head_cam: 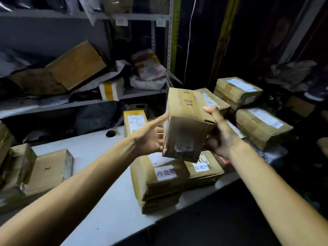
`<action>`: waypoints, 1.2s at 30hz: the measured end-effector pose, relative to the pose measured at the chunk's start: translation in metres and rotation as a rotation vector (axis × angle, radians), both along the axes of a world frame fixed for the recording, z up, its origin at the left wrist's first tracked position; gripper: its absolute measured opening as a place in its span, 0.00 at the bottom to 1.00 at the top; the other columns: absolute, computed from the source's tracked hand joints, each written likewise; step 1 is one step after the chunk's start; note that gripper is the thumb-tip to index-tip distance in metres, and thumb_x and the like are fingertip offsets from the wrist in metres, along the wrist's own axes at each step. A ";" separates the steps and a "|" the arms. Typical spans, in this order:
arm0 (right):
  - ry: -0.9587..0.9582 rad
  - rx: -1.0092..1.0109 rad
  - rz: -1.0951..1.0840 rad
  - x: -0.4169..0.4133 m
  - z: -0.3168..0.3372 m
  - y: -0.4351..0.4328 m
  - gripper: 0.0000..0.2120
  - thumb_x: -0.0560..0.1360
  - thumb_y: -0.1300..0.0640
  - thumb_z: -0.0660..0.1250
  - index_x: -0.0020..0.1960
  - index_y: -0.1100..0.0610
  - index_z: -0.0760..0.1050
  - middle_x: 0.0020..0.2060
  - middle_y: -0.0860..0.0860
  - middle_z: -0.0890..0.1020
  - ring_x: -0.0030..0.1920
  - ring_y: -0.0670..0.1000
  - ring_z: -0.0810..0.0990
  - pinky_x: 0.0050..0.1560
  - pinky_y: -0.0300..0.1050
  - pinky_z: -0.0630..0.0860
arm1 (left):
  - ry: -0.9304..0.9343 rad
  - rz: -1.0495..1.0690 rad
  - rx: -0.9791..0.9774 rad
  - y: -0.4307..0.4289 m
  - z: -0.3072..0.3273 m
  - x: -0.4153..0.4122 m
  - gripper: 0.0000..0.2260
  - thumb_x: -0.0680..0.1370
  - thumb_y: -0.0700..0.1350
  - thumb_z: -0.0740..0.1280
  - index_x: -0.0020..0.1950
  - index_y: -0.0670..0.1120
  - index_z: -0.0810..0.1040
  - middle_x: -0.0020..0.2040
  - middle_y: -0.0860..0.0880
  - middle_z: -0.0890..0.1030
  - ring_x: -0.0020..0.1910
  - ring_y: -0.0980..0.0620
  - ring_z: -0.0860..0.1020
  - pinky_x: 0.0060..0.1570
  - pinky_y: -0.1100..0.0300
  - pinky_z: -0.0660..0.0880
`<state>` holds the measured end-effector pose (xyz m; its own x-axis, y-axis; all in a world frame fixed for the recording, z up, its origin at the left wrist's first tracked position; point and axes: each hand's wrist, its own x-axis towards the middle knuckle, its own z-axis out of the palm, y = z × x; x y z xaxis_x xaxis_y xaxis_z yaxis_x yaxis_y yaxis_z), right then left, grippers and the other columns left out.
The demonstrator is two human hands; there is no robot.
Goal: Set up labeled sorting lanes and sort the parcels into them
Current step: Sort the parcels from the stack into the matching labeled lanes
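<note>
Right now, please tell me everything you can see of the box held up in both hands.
The cardboard box is brown, taped shut, with handwritten marks on its top and near end. It is held in the air, tilted, above the labelled parcels. The left hand presses its left side with straight fingers; the right hand grips its right edge, thumb on top.

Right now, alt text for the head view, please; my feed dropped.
Two bare hands hold a taped cardboard parcel above a white table: the left hand presses its side, the right hand grips the other. Below lie stacked parcels with white labels; shelves of parcels stand behind.
</note>
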<state>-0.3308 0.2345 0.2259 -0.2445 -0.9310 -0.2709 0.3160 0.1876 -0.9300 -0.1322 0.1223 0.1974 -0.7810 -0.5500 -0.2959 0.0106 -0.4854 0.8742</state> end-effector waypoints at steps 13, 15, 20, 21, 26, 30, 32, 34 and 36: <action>0.427 0.087 0.087 -0.092 0.011 0.012 0.33 0.67 0.37 0.74 0.68 0.47 0.71 0.54 0.49 0.84 0.47 0.49 0.83 0.38 0.44 0.77 | -0.088 0.271 -0.120 0.034 0.006 -0.096 0.25 0.72 0.39 0.73 0.67 0.47 0.68 0.49 0.51 0.84 0.45 0.52 0.85 0.47 0.46 0.81; 0.434 0.099 0.096 -0.101 0.009 0.014 0.36 0.65 0.38 0.77 0.69 0.46 0.71 0.58 0.49 0.83 0.53 0.51 0.83 0.42 0.48 0.79 | -0.074 0.307 -0.092 0.035 0.004 -0.105 0.31 0.70 0.36 0.73 0.70 0.47 0.65 0.54 0.49 0.82 0.46 0.50 0.85 0.53 0.42 0.79; 0.419 0.094 0.082 -0.118 0.006 0.014 0.29 0.71 0.55 0.76 0.70 0.46 0.72 0.55 0.49 0.82 0.46 0.45 0.81 0.44 0.44 0.76 | -0.153 0.328 -0.117 0.036 0.000 -0.117 0.32 0.72 0.33 0.72 0.71 0.53 0.64 0.56 0.44 0.82 0.45 0.45 0.84 0.45 0.40 0.80; 0.394 0.091 0.080 -0.120 0.004 0.014 0.28 0.73 0.60 0.74 0.70 0.47 0.71 0.53 0.48 0.83 0.43 0.44 0.81 0.40 0.41 0.74 | -0.171 0.334 -0.137 0.036 0.000 -0.119 0.32 0.73 0.33 0.71 0.71 0.54 0.65 0.56 0.44 0.82 0.45 0.45 0.84 0.47 0.38 0.79; 0.338 0.084 0.042 -0.129 -0.005 0.014 0.31 0.74 0.66 0.70 0.73 0.49 0.67 0.46 0.47 0.80 0.42 0.43 0.79 0.36 0.39 0.71 | -0.223 0.309 -0.150 0.036 0.010 -0.126 0.25 0.76 0.35 0.68 0.68 0.55 0.69 0.59 0.43 0.80 0.46 0.42 0.82 0.35 0.45 0.82; 0.310 0.112 0.032 -0.135 -0.014 0.016 0.32 0.74 0.65 0.71 0.74 0.49 0.66 0.57 0.54 0.80 0.46 0.45 0.79 0.38 0.43 0.73 | -0.265 0.297 -0.125 0.040 0.015 -0.131 0.22 0.77 0.35 0.67 0.66 0.55 0.71 0.56 0.44 0.80 0.42 0.44 0.83 0.29 0.53 0.79; 0.298 0.129 0.034 -0.138 -0.018 0.017 0.30 0.73 0.64 0.71 0.72 0.47 0.68 0.56 0.53 0.81 0.49 0.48 0.80 0.38 0.44 0.75 | -0.292 0.300 -0.103 0.041 0.013 -0.134 0.22 0.77 0.35 0.66 0.65 0.56 0.71 0.54 0.44 0.80 0.45 0.43 0.81 0.33 0.50 0.81; 0.300 0.156 0.041 -0.142 -0.022 0.020 0.29 0.73 0.63 0.71 0.70 0.45 0.69 0.55 0.52 0.81 0.52 0.50 0.79 0.39 0.47 0.77 | -0.324 0.295 -0.089 0.042 0.008 -0.138 0.23 0.76 0.35 0.67 0.66 0.56 0.71 0.54 0.44 0.81 0.49 0.42 0.81 0.43 0.46 0.80; 0.297 0.180 0.043 -0.147 -0.027 0.021 0.28 0.73 0.61 0.72 0.69 0.44 0.69 0.55 0.52 0.81 0.52 0.52 0.80 0.40 0.47 0.77 | -0.354 0.292 -0.085 0.042 0.002 -0.145 0.23 0.76 0.35 0.66 0.65 0.57 0.72 0.57 0.44 0.79 0.52 0.42 0.79 0.47 0.44 0.78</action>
<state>-0.4779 0.2559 0.1986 -0.2990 -0.8859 -0.3547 0.0252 0.3642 -0.9310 -0.2773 0.1640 0.1992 -0.4491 -0.7659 -0.4602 -0.1697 -0.4326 0.8855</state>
